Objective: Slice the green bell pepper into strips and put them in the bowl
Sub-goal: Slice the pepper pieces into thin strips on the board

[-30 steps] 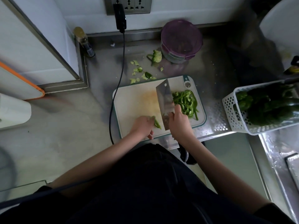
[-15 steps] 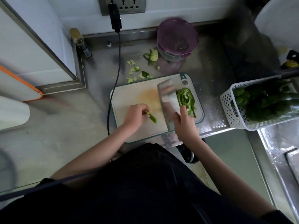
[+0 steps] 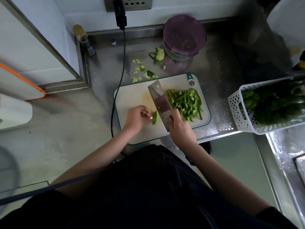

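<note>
Starting far left: white appliance with orange trim (image 3: 19,83) on the steel counter (image 3: 66,138), small bottle (image 3: 84,40) in the back corner, black plug and cable (image 3: 121,47) dropping from the wall socket down past the board's left edge. Pepper scraps (image 3: 142,71) and the cut-out core (image 3: 157,53) lie on the counter just behind the white cutting board (image 3: 132,100). Left hand (image 3: 137,118) rests on the board, fingertips curled and pinching a small green pepper piece (image 3: 154,117), which sits just left of the blade. Cleaver (image 3: 160,101) is angled across the board's middle, blade between that piece and the pile; right hand (image 3: 179,128) is wrapped round its handle at the board's near edge, handle itself hidden. Sliced pepper strips (image 3: 185,103) are heaped on the board's right half, touching the blade's right side. Purple lidded container (image 3: 184,37) stands at the back by the wall. Far right, a white perforated basket (image 3: 237,113) holds dark green peppers (image 3: 277,103), overhanging the counter edge beside the wet sink rim (image 3: 283,154).
</note>
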`<state>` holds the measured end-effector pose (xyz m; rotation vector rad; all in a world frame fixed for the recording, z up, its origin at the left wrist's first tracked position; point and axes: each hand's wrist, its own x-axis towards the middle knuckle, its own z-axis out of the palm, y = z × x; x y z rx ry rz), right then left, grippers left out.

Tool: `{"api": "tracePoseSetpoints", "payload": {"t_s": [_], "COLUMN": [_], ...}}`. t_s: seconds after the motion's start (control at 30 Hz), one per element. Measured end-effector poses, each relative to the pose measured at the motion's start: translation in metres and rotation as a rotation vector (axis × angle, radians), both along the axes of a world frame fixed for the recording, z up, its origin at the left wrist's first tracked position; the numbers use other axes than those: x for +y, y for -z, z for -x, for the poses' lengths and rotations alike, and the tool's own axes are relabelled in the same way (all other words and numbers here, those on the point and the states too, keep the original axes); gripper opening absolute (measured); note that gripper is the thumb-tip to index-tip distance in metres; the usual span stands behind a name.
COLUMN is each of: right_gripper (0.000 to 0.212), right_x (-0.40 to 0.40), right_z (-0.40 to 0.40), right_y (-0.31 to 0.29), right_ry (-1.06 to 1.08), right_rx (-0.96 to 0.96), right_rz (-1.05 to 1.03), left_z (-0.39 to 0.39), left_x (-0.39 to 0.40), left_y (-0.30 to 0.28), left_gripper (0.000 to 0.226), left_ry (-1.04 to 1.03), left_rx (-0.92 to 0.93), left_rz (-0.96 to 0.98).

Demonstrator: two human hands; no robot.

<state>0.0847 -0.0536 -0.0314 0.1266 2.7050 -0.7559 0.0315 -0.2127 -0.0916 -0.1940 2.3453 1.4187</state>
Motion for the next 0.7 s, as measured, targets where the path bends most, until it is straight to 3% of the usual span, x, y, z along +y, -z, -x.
{"api": "tracePoseSetpoints", "payload": {"t_s": [0.13,0.37,0.7], "right_gripper": [0.022,0.020,0.017], "right_x": [-0.017,-0.029,-0.034], "right_z": [0.001,0.001,0.007], "right_y": [-0.003,0.001,0.008], "right_ry": [0.064,0.149,0.155], "right_rx": [0.003,-0.004,0.001], "right_rz": [0.019,0.046,0.009], "left_z": [-0.004,-0.014,-0.014], "left_x": [0.000,0.008,0.006], "left_y": [-0.004,-0.004,-0.010], "left_gripper": [0.021,0.022,0.033], "left_ry": [0.022,0.072,-0.036], "left_rx": [-0.006,-0.031,-0.110], "left_rz": [-0.001,0.015,-0.098]}}
